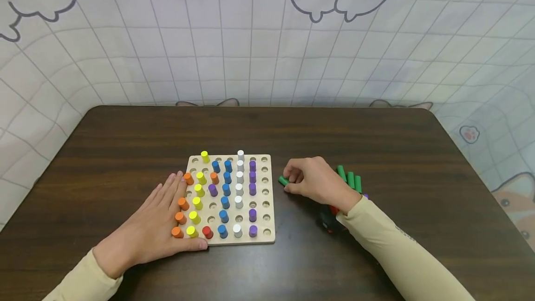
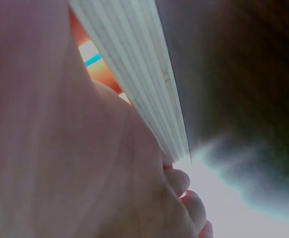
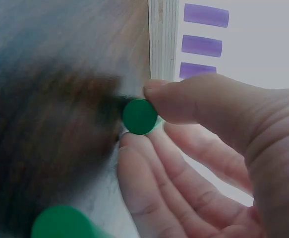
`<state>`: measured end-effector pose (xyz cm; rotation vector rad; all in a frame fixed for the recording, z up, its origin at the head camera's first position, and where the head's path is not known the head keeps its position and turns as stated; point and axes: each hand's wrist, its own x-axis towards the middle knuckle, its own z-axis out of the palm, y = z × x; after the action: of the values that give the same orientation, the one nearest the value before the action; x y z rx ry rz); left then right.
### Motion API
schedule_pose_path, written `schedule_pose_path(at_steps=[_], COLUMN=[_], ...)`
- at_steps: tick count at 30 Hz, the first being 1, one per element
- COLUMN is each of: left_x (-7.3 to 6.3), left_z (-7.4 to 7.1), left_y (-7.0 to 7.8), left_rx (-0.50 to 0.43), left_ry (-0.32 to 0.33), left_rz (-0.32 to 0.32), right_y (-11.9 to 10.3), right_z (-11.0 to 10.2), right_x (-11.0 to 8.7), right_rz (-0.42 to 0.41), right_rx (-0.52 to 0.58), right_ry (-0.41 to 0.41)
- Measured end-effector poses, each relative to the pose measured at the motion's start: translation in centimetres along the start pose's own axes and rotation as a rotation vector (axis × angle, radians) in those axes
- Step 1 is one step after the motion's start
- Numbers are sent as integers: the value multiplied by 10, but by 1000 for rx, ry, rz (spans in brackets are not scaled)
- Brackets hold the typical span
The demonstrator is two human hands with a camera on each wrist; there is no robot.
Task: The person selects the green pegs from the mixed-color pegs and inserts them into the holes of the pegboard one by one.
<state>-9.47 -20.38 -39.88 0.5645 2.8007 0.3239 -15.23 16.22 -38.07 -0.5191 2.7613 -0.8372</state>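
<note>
A square wooden pegboard [image 1: 260, 240] lies on the table, with columns of orange, yellow, blue, white and purple pegs and a few red or odd-coloured ones among them. Along its left edge rests my left hand [image 1: 156, 224], fingers straight and thumb stretched along the front edge. In the left wrist view the layered side of the board [image 2: 144, 74] runs right beside the palm. My right hand [image 1: 311, 180] pinches a green peg [image 1: 283, 180] between thumb and fingers, just right of the board. The right wrist view shows that peg's round end [image 3: 140, 117] at the thumb tip.
Several loose green pegs [image 1: 350, 179] lie right of my right hand, with a purple one [image 1: 365, 196] partly hidden by the sleeve. A dark object [image 1: 328, 221] sits under the right wrist. The dark wooden table [image 1: 259, 129] ends at a patterned white cloth [image 1: 234, 59].
</note>
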Motion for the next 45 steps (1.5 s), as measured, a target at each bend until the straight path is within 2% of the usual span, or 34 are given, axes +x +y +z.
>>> schedule_pose_path(at_steps=[7, 17, 25, 33, 41, 45], left_x=[3, 6, 8, 8, 8, 8], left_z=[3, 3, 7, 10, 10, 11], left_y=[-2, -2, -5, -6, -6, -5], left_rx=[-9, -24, -27, -6, -14, -4], left_ry=[5, 12, 18, 45, 44, 45], left_rz=[-3, -6, -11, 0, -9, -7], right_y=[2, 5, 8, 13, 11, 13], right_z=[1, -3, -3, -4, -8, -10], right_x=[3, 3, 4, 8, 8, 8], right_rz=[-17, -35, -20, -63, -66, -40], right_rx=[-62, -101, 18, 139, 208, 268], right_ry=[-62, -21, 40, 108, 136, 137])
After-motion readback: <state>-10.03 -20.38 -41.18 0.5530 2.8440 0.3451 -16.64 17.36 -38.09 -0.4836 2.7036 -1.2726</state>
